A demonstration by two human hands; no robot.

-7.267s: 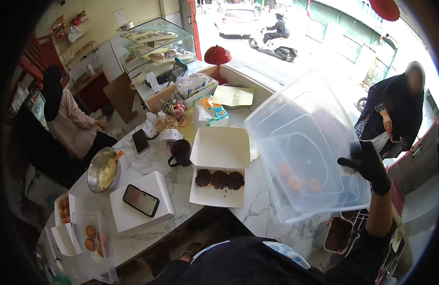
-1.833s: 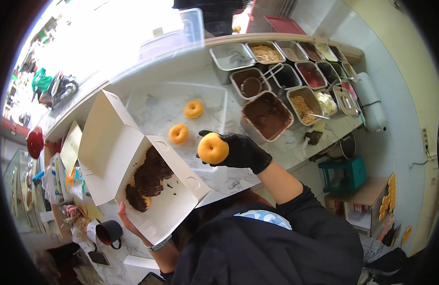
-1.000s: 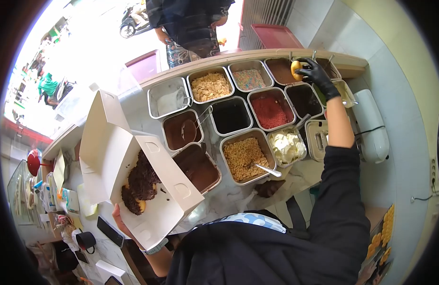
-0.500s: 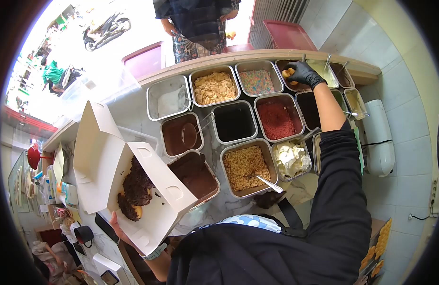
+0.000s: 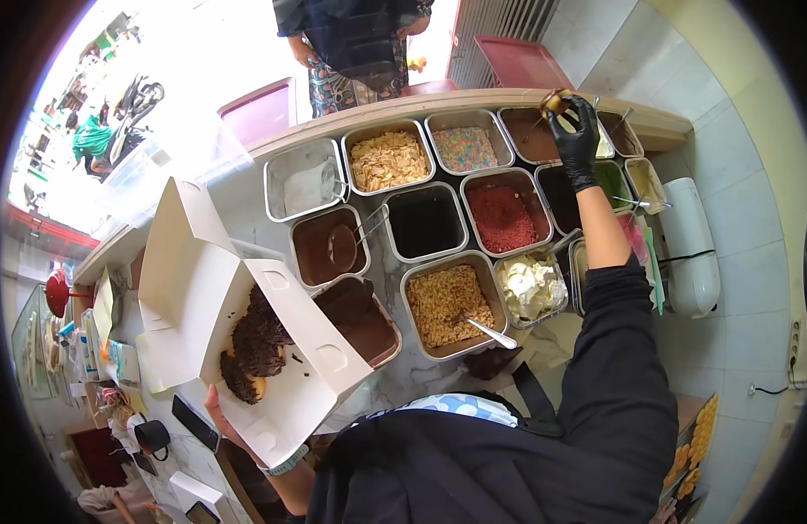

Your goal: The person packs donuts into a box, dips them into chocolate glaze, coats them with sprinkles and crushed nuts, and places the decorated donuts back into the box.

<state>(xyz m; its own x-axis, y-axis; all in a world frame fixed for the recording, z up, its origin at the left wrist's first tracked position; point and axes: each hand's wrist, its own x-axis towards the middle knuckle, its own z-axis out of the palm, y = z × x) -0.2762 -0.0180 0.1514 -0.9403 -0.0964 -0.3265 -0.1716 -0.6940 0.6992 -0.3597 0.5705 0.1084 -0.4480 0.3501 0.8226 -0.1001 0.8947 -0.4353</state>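
Observation:
In a black glove, my right hand (image 5: 580,148) is closed on a doughnut (image 5: 556,102), held at its edge above the back row of tins. Brown coating shows on part of the doughnut. Just left of it is a tin of brown chocolate sauce (image 5: 527,138) with a thin handle in it. My bare left hand (image 5: 227,426) holds an open white cardboard box (image 5: 183,306) from below and the side, most of its fingers hidden. Inside lie doughnuts covered in dark chocolate sprinkles (image 5: 260,336), with loose crumbs beside them.
Metal tins fill the counter: flaked almonds (image 5: 390,162), coloured sprinkles (image 5: 464,148), red crumbs (image 5: 504,218), chopped nuts (image 5: 447,301) with a spoon, and white cream (image 5: 530,286). A ladle (image 5: 342,249) rests in chocolate. A person (image 5: 355,44) stands beyond the wooden ledge (image 5: 377,109).
My right hand has lifted the doughnut up from the chocolate tin and shifted right, turning it upward. My left hand still holds the box in nearly the same place.

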